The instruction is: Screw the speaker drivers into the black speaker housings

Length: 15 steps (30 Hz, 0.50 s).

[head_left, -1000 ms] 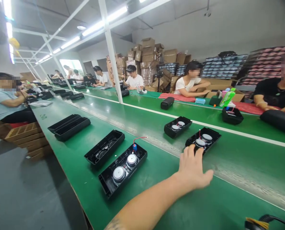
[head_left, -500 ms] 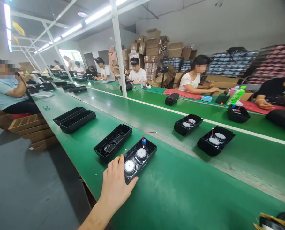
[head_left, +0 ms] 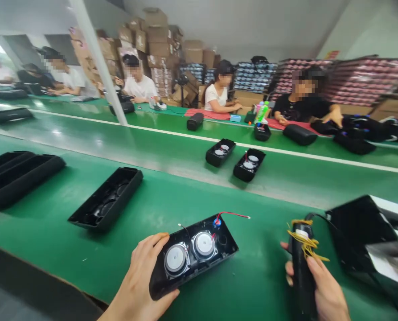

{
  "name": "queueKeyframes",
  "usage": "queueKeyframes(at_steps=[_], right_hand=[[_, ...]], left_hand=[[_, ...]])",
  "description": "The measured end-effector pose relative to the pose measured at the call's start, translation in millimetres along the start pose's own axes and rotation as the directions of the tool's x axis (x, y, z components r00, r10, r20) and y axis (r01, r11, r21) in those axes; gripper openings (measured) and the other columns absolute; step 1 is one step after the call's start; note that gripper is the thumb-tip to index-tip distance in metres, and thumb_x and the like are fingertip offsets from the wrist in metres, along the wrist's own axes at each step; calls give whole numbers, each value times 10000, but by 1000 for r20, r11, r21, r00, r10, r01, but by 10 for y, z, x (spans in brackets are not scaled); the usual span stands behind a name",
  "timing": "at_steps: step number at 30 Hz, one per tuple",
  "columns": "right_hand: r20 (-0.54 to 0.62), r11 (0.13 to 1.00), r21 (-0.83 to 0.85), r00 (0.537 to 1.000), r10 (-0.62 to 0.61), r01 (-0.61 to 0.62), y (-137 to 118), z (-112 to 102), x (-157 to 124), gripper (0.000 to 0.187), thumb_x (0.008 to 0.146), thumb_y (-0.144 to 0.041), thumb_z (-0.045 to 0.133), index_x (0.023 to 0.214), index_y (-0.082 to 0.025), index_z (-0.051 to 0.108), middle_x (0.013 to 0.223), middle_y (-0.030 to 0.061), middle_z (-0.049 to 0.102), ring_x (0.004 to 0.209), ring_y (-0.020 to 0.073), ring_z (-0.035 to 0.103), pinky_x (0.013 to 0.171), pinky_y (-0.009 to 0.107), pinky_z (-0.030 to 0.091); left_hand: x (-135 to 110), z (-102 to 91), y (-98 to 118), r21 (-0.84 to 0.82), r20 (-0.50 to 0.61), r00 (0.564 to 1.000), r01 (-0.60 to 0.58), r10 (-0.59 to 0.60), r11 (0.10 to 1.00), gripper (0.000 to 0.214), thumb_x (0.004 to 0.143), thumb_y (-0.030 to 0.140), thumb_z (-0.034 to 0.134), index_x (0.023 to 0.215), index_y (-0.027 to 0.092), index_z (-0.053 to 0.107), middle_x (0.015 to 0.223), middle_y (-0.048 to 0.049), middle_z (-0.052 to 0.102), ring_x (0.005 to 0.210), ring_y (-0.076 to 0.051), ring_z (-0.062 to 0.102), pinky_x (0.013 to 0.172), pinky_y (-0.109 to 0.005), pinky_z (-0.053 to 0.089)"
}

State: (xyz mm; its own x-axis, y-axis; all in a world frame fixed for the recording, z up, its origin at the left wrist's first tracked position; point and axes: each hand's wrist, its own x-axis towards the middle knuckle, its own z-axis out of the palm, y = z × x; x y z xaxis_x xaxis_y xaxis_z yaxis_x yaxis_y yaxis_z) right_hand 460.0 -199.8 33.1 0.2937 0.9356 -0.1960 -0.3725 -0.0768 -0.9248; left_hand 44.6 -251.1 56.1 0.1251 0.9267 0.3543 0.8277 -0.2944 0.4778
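Observation:
My left hand (head_left: 141, 276) is closed around the near-left end of a black speaker housing (head_left: 192, 272), thumb on the near side and fingers over the far edge. Inside the housing sit two round silver speaker drivers (head_left: 204, 244). A small blue part (head_left: 217, 222) with a red wire lies at its far corner, the wire reaching past the rim. To the right, my right hand (head_left: 326, 285) grips a black corded electric screwdriver (head_left: 302, 267). Yellow bands are wound round its upper end and a cable leaves its top; its tip is out of view.
Another black housing (head_left: 108, 200) lies left of my left hand, with more shells (head_left: 21, 178) at the far left. Two fitted housings (head_left: 248, 165) rest on the green line ahead. A black box (head_left: 355, 236) stands at right. Co-workers sit opposite, behind a white post (head_left: 100, 62).
The view has turned right. The speaker housing, still in my left hand, now lies closer and more sideways. My right hand has come into view holding the electric screwdriver.

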Motion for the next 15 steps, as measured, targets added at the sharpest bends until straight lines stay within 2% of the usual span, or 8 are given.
queueKeyframes(at_steps=[2,4,5,7,10,13,15], right_hand=[[11,994,105,1000,4,-5,-43,32,-49,526,881,-517,904,1227,-146,769,886,99,687,625,182,567,500,237,575],[32,970,244,999,15,-22,-104,43,-102,476,868,-508,908,1195,-191,771,1064,98,686,624,135,507,466,198,544],[51,948,317,998,26,-41,-138,45,-131,461,871,-500,906,1196,-207,763,1087,81,667,610,108,467,446,160,516],[108,892,444,993,43,-87,-207,52,-185,507,876,-480,915,1266,-220,722,1040,46,617,599,79,424,438,90,480],[195,803,579,980,31,-141,-288,79,-232,668,859,-430,958,1389,-186,635,941,3,537,588,55,429,434,11,444],[255,725,666,967,0,-176,-354,108,-243,661,845,-370,986,1339,-136,614,859,-35,479,548,39,408,364,-42,341],[265,672,720,964,-33,-175,-426,119,-270,622,838,-355,998,1287,-160,614,831,-50,459,544,41,397,345,-57,300]], left_hand=[[55,13,31,-49,83,993,-78,82,996,902,772,223,743,1583,330,366,1566,-140,539,1445,-424,533,1137,-641,564],[153,30,55,-72,158,974,-153,162,986,903,785,247,761,1586,344,357,1571,-136,540,1455,-419,530,1145,-640,566],[212,41,65,-76,193,962,-183,194,980,898,794,268,774,1585,348,355,1580,-137,531,1460,-416,527,1148,-638,567],[334,67,84,-85,243,944,-208,222,974,868,819,303,782,1578,346,362,1607,-138,502,1477,-410,514,1159,-639,559],[490,101,113,-100,290,922,-236,255,967,791,868,337,761,1567,339,393,1620,-133,492,1492,-398,504,1158,-623,562],[591,85,134,-99,337,891,-287,303,953,769,882,369,758,1568,355,410,1618,-116,508,1495,-392,509,1140,-590,584],[639,29,146,-68,399,869,-292,294,954,815,876,427,773,1594,373,390,1646,-106,485,1499,-399,507,1138,-597,583]])
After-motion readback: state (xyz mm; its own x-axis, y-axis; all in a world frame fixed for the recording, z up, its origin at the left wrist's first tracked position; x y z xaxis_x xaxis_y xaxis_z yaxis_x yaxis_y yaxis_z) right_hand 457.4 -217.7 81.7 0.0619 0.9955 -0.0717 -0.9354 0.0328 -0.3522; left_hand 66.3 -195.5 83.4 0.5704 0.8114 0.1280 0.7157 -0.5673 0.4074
